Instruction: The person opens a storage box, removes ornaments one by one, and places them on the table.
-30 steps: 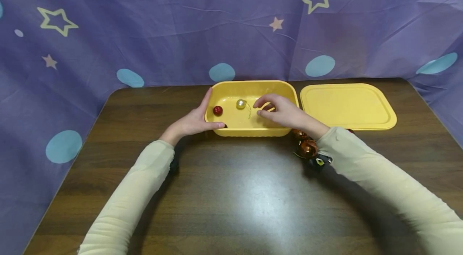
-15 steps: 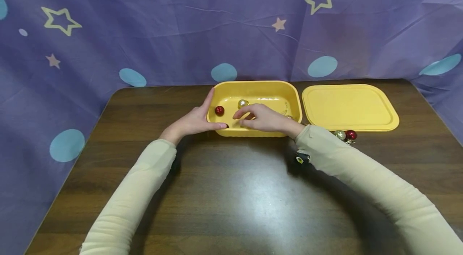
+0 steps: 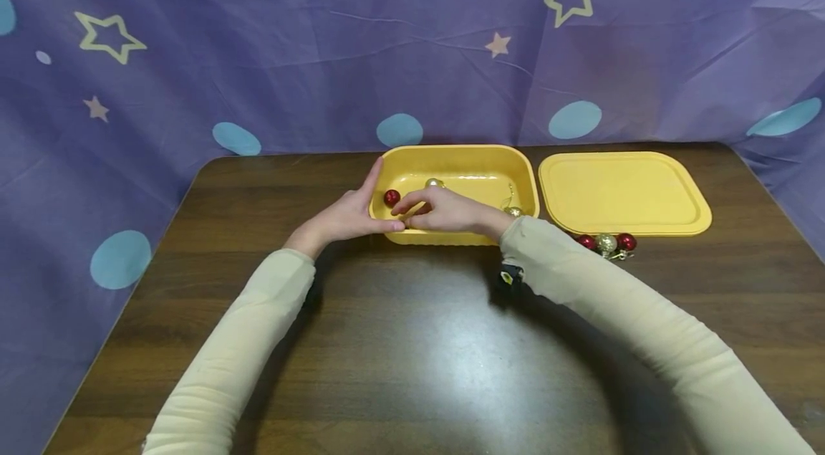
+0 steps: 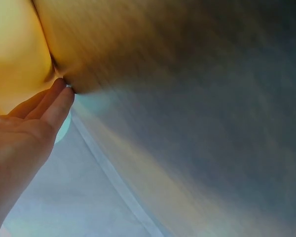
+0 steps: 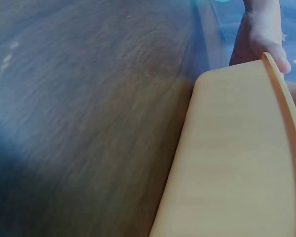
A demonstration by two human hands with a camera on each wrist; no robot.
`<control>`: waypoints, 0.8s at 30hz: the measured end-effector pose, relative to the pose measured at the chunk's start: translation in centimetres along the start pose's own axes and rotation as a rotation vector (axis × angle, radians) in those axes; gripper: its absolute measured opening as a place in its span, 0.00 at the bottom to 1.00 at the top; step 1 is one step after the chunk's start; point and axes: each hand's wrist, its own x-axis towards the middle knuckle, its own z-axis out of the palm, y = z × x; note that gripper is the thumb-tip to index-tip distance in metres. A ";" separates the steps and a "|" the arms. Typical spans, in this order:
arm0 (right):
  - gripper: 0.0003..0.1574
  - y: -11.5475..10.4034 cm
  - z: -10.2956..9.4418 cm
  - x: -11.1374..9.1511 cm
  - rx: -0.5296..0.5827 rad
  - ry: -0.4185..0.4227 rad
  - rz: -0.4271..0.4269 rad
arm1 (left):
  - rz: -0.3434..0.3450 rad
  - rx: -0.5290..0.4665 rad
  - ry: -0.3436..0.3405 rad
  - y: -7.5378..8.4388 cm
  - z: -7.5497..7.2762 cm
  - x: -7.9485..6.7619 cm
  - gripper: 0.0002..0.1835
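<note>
A yellow plastic box (image 3: 477, 154) stands at the table's back. My left hand (image 3: 341, 215) holds its left end, fingers along the side wall and thumb over the front rim. Over the near left part of the box, my right hand (image 3: 447, 211) reaches in, its thumb and index finger curved and apart near the left thumb tip. A small dark thing peeks out between the fingertips, mostly hidden. Inside lie a red bauble (image 3: 392, 198), a gold bauble (image 3: 435, 183) partly behind the right hand, and another gold bauble (image 3: 513, 211) with a string beside the right wrist.
The yellow lid (image 3: 625, 193) lies flat right of the box. In front of it rest a red bauble (image 3: 626, 242), a gold bauble (image 3: 606, 243) and another red bauble partly behind the right sleeve (image 3: 561, 258). A patterned purple curtain (image 3: 322, 82) hangs behind the wooden table (image 3: 387, 340).
My right hand has moved left inside the box, leaving a gold bauble at the right end. The right sleeve now covers the copper baubles on the table. The left hand keeps its hold.
</note>
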 end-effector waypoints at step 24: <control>0.18 1.0 0.2 0.8 0.239 -0.088 0.161 | 0.002 0.021 0.011 -0.3 0.1 0.1 0.67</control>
